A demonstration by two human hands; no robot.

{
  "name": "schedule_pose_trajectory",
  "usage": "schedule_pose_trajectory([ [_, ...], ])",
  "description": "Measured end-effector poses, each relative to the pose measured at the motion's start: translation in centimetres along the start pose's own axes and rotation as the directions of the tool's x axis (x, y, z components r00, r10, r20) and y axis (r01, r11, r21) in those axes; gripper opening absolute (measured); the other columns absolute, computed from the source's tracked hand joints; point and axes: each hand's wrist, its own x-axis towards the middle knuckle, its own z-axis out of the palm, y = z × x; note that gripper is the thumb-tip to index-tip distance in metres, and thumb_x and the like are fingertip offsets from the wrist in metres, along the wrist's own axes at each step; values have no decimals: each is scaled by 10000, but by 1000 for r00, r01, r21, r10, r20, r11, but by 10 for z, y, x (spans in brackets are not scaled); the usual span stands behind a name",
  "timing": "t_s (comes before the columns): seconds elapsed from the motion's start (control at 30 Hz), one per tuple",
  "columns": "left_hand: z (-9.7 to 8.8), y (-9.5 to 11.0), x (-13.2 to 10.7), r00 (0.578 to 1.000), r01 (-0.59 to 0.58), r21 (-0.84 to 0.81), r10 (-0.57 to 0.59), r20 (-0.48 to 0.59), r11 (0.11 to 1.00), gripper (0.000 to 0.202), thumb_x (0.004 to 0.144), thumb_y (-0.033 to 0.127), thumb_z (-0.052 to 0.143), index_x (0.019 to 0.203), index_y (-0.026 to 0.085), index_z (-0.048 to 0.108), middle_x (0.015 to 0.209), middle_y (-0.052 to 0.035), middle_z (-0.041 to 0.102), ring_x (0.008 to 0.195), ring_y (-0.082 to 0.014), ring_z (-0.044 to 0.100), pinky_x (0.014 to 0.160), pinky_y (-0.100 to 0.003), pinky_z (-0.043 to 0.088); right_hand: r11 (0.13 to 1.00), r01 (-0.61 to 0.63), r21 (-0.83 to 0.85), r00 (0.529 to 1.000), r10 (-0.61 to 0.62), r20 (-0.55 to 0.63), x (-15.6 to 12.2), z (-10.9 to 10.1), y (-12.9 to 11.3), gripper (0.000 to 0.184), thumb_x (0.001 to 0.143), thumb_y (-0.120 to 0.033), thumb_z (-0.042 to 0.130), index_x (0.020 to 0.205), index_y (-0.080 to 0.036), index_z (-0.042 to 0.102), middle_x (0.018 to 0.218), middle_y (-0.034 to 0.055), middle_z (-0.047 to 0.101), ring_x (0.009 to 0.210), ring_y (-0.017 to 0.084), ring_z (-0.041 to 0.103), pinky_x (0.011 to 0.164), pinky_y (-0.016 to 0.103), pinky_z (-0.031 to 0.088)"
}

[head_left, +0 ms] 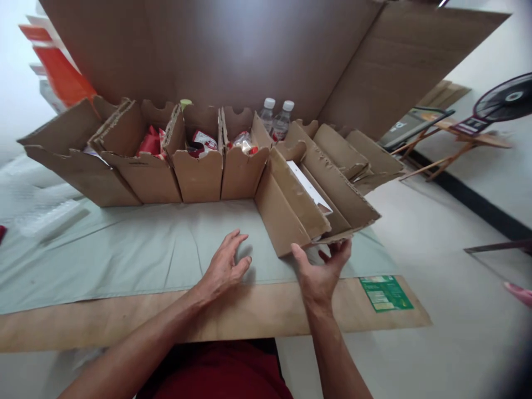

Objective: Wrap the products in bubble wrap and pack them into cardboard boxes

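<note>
My left hand (228, 260) is over the front of the cloth, fingers spread and holding nothing. My right hand (321, 271) grips the near end of a narrow cardboard box (279, 210), thumb at its left corner and curled fingers at the right. A white flat item (310, 188) lies inside that group of angled boxes. To the left, a row of open cardboard bins holds a red packet (150, 143), a red-and-white packet (205, 141) and small wrapped items (245, 143). Two clear bottles with white caps (282, 122) stand behind the bins.
A pale green cloth (166, 238) covers the wooden table (145, 316). A green printed sheet (386, 293) lies at its front right corner. Tall cardboard panels (249, 50) rise behind. Clear plastic packaging (50, 216) lies left. A fan (509, 97) stands on a wooden stool at right.
</note>
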Motion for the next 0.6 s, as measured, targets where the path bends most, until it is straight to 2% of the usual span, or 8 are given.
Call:
schedule_pose_trajectory([
  [0.13, 0, -1, 1, 1000, -3, 13, 3, -23, 1000, 549, 871, 325, 642, 1404, 200, 610, 1622, -166, 439, 1190, -327, 653, 821, -430, 599, 1000, -5, 10, 1000, 6, -25, -13, -15, -2, 1135, 716, -549, 872, 1609, -268, 229, 1562, 196, 443, 1410, 372, 498, 1056, 595, 480],
  [0.27, 1, 1, 2, 1000, 2, 38, -2, 2, 999, 559, 871, 319, 644, 1414, 194, 599, 1636, -178, 417, 1187, -323, 647, 884, -462, 591, 1000, -1, 2, 998, 1, -57, -18, -8, -3, 1160, 704, -565, 881, 1610, -258, 225, 1566, 213, 425, 1416, 384, 487, 1052, 602, 482],
  [0.4, 1, 1, 2, 1000, -6, 60, 5, 17, 998, 560, 887, 316, 634, 1426, 176, 589, 1644, -198, 389, 1219, -345, 637, 905, -475, 583, 1000, 2, -8, 999, -3, -41, 0, 23, -5, 1186, 724, -606, 851, 1623, -219, 180, 1600, 244, 374, 1473, 394, 420, 1124, 641, 418],
  [0.53, 0, 1, 2, 1000, -9, 87, 8, 18, 996, 544, 876, 308, 643, 1407, 197, 606, 1641, -185, 403, 977, -257, 697, 884, -471, 592, 996, 24, -82, 1000, -23, 15, 43, 64, -10, 1244, 711, -656, 821, 1618, -90, 183, 1623, 317, 303, 1539, 426, 305, 1231, 658, 258],
  [0.6, 0, 2, 3, 1000, 4, 95, -5, 13, 996, 539, 865, 295, 643, 1393, 191, 615, 1640, -189, 405, 914, -232, 695, 851, -456, 601, 991, 16, -136, 997, -5, 80, 59, 73, -11, 1230, 714, -681, 802, 1611, -75, 218, 1624, 333, 300, 1546, 444, 283, 1219, 682, 256],
])
